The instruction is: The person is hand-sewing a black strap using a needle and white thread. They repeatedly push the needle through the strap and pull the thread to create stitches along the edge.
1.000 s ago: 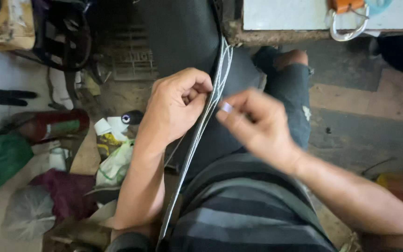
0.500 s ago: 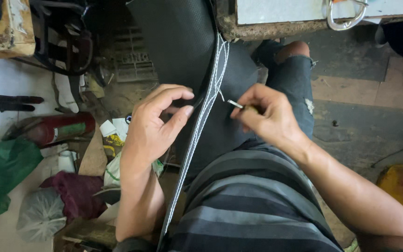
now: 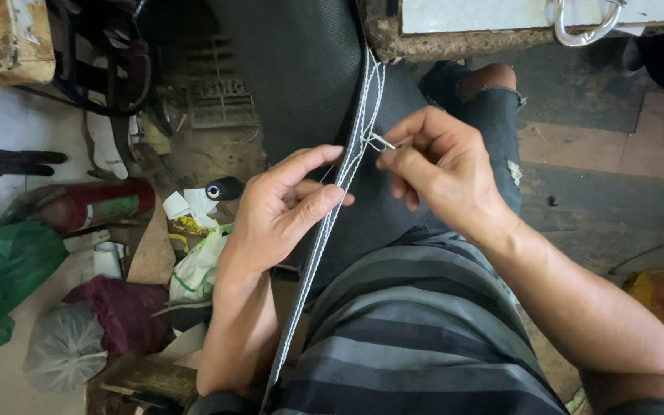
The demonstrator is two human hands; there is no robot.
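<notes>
A large black textured cover [image 3: 301,84] lies across my lap, with a pale stitched seam [image 3: 324,238] running down its edge. My left hand [image 3: 282,211] pinches that seam between thumb and fingers. My right hand [image 3: 439,165] is closed on a thin needle [image 3: 384,141] whose tip sits at the seam, just right of my left fingertips. White thread loops at the seam near the needle. My striped shirt fills the lower frame.
A worn table edge [image 3: 455,34] with a metal carabiner [image 3: 585,27] is at the top. On the floor at left are a black thread spool [image 3: 224,188], a red canister [image 3: 94,204], a green bag [image 3: 1,284] and other clutter.
My left hand has slid down the seam and opened its fingers a little. My right hand has drawn away from the seam to the right with the needle.
</notes>
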